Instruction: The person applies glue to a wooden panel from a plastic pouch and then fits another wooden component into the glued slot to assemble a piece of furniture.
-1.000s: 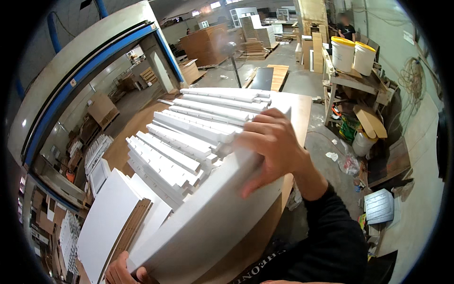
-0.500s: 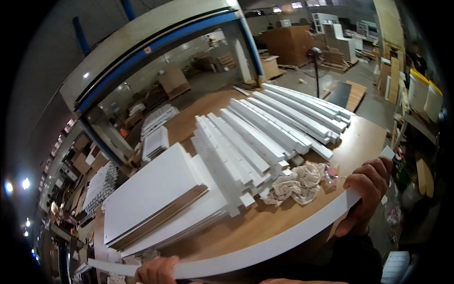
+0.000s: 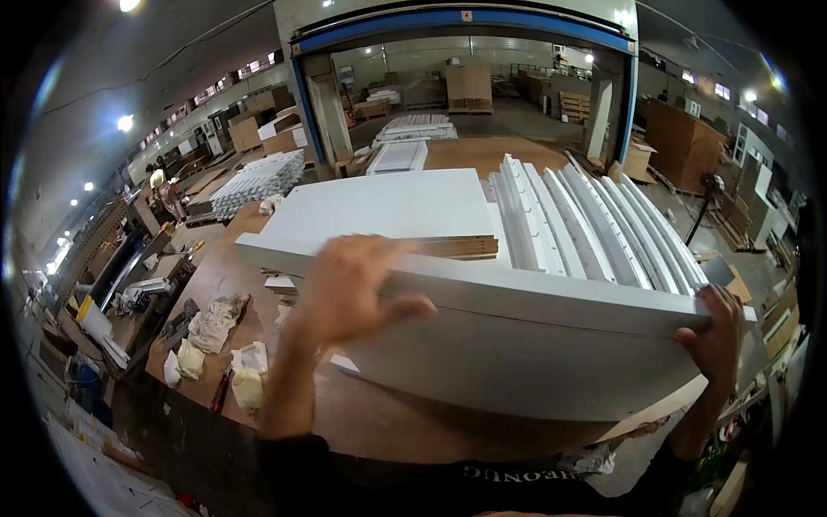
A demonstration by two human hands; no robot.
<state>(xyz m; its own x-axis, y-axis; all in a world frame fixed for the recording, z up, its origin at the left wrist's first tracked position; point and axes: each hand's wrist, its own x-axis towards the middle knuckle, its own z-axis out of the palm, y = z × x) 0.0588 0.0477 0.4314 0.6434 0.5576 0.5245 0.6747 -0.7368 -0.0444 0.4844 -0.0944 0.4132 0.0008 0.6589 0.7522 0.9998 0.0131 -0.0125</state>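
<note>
A long white panel (image 3: 534, 358) stands tilted on its long side in front of me, its upper edge running across the view and a thin seam below that edge. My right hand (image 3: 719, 332) grips its right end, thumb on the near face and fingers over the top. My left hand (image 3: 349, 284) is at the upper edge left of the middle, slightly blurred, with thumb and fingers apart. Behind the panel lie stacked white boards (image 3: 388, 198) with brown edges. To their right, several long white strips (image 3: 594, 224) lie side by side, partly hidden by the panel.
The wooden worktable (image 3: 379, 426) bears a crumpled cloth (image 3: 217, 323), a yellowish container (image 3: 248, 388) and a red-and-black tool (image 3: 221, 389) at left. A side bench (image 3: 142, 314) stands farther left. Beyond are a blue-framed doorway (image 3: 465, 17) and a standing fan (image 3: 711, 185).
The view has levelled and swung left. The panel now shows its broad face instead of just a narrow edge. My left hand has loosened from its grip; my right hand still holds the right end.
</note>
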